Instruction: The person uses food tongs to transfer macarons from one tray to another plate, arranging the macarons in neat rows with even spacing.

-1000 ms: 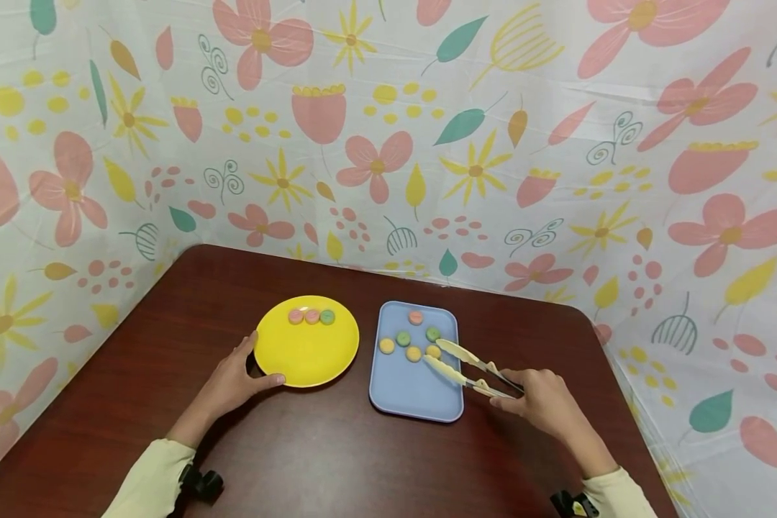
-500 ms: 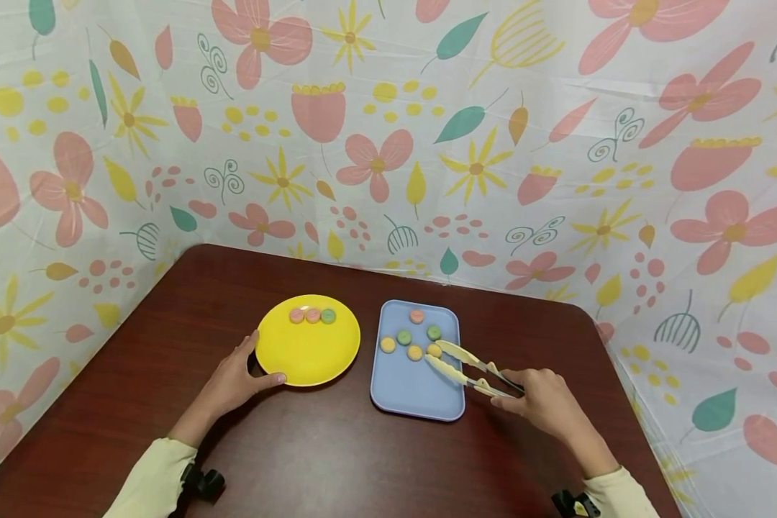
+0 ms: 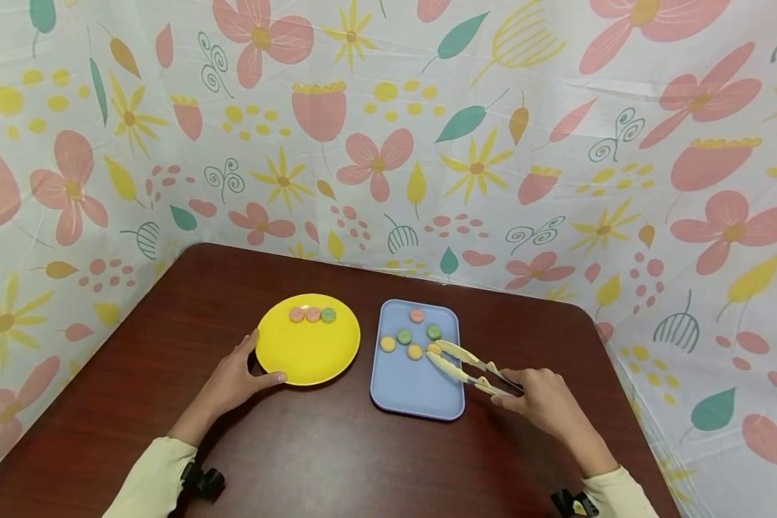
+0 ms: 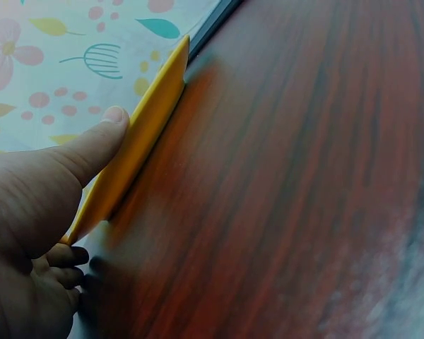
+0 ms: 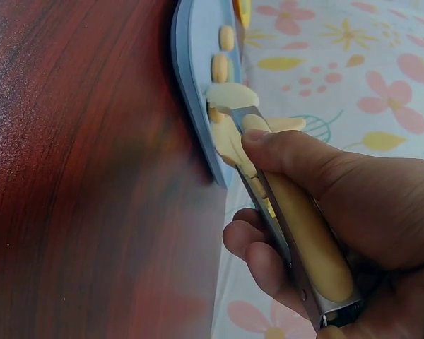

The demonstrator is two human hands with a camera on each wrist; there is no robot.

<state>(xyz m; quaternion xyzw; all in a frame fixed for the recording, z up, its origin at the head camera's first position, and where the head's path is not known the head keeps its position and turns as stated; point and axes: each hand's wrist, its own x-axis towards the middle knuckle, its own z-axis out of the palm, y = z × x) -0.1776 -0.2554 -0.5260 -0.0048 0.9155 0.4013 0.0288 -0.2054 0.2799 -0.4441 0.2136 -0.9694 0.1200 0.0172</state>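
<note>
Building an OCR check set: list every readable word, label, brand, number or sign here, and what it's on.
No readable text in any view.
Shiny yellow round plate, pale-blue rectangular tray, cream-and-metal tongs: none seen.
White floral-print sheet: flowers, leaves, squiggles; no lettering seen.
Small round pastel discs: too small to tell if marked.
Black wrist-worn devices: too small to tell.

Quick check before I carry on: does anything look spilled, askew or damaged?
Nothing stands out: three discs sit in a row on the yellow plate, six others lie on the blue tray, and no spill or damage shows.
</note>
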